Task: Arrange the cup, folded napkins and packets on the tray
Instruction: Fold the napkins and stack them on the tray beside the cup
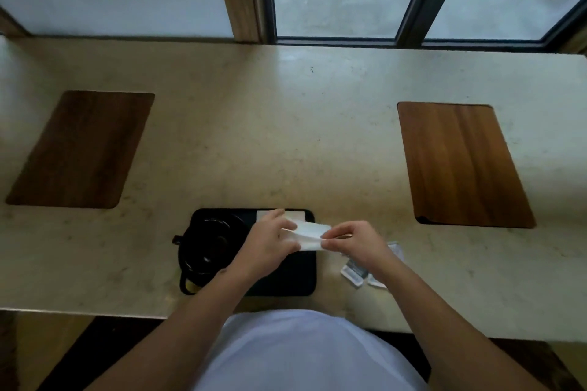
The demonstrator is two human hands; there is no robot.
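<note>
text: none legible | packets [355,273]: print too blurred to read

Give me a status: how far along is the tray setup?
Done: cup on the tray, one folded napkin at its far edge. In hand: both hands, left and right, hold a second napkin. Left: packets lie on the counter.

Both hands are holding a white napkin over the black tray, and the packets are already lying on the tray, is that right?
Not quite. In the head view the packets lie on the countertop right of the black tray, not on it. The left hand and right hand do hold the white napkin over the tray.
</note>
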